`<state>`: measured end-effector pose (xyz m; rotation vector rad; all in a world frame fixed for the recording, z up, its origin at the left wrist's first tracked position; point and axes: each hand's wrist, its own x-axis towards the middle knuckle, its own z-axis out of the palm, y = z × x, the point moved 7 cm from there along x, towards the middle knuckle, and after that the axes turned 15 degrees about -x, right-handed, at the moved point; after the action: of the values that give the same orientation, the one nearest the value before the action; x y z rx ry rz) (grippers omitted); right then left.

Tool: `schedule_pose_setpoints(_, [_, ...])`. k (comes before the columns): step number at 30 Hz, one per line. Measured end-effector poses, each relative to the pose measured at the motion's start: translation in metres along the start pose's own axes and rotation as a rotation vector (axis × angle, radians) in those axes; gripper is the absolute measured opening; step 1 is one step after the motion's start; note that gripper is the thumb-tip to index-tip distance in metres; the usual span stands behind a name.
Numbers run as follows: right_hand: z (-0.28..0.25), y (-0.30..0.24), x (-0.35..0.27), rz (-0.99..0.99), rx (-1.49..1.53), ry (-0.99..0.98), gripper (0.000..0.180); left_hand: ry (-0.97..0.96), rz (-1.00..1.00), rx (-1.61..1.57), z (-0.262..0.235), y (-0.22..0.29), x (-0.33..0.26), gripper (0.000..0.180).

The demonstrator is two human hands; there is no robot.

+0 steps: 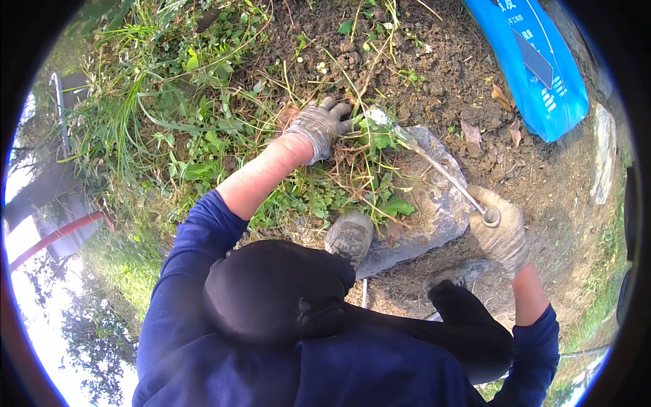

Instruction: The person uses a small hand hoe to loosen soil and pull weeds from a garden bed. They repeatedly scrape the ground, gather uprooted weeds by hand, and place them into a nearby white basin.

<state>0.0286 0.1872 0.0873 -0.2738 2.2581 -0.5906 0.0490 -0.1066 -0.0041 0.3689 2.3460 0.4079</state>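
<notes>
My left hand (pixel 319 127), in a grey-white work glove, lies on the weeds at the edge of bare soil. Its fingers are apart, and leafy green weeds (pixel 369 146) trail just right of them. My right hand (pixel 502 230), in a cream knit glove, is closed round the near end of a long, thin metal hand tool (pixel 441 169) with a hollow round butt. The tool slants up and left to a bright end (pixel 378 117) among the weed stems, close to my left hand. Glare and leaves hide the shape of that end.
A flat grey rock (pixel 424 227) lies below the tool, with my shoe (pixel 350 237) at its left side. Loose brown soil (pixel 447 61) stretches ahead. A blue plastic bag (pixel 542 74) lies at the far right, near a pale stone slab (pixel 602 154). Thick grass (pixel 163 115) covers the left.
</notes>
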Motion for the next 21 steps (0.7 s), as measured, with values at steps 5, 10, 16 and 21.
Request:
schedule_pose_setpoints(5, [-0.014, -0.026, 0.026, -0.153, -0.338, -0.08, 0.032, -0.027, 0.136, 0.027, 0.015, 0.006, -0.011, 0.046])
schedule_pose_setpoints(10, [0.018, -0.014, 0.077, -0.347, -0.073, 0.019, 0.033, 0.04, 0.113, 0.012, 0.028, 0.0, -0.019, 0.042])
schedule_pose_setpoints(16, [0.09, 0.019, 0.039, -0.177, 0.333, 0.038, 0.029, 0.262, 0.157, 0.142, 0.023, 0.011, -0.027, 0.037])
schedule_pose_setpoints(21, [0.011, -0.001, 0.027, -0.165, 0.046, -0.143, 0.036, 0.019, 0.307, 0.07, 0.032, 0.01, -0.015, 0.047])
